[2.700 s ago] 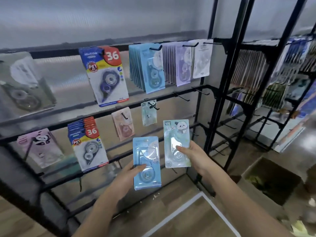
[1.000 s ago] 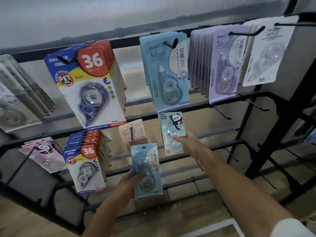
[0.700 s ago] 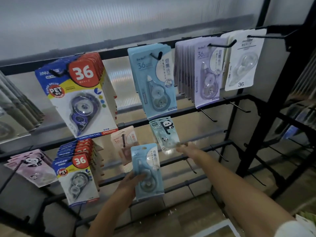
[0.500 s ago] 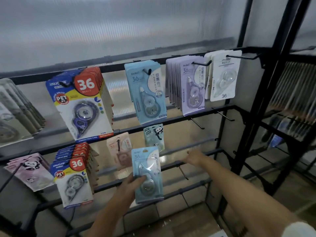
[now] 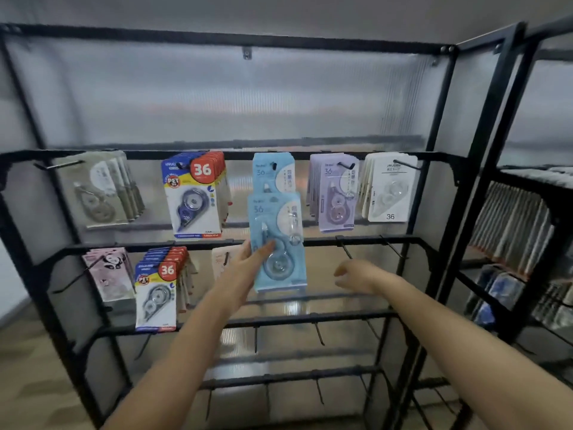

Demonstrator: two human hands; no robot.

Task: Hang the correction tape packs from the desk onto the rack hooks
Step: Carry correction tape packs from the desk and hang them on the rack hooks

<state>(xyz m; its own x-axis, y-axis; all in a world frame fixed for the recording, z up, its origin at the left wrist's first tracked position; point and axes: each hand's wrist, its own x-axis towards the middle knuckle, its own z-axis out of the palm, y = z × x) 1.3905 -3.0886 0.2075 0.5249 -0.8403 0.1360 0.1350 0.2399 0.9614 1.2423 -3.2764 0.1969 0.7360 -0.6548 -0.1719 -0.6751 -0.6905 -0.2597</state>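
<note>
Both forearms bare, reaching forward and up toward the black rack (image 5: 366, 241). Left hand (image 5: 252, 259) raised in front of the rack's middle rail, thumb across the front of a light blue pack (image 5: 279, 240) and fingers behind it, holding the pack upright. Right hand (image 5: 356, 274) lower and to the right, just below that rail, palm down, fingers loosely curled, holding nothing and touching nothing.
</note>
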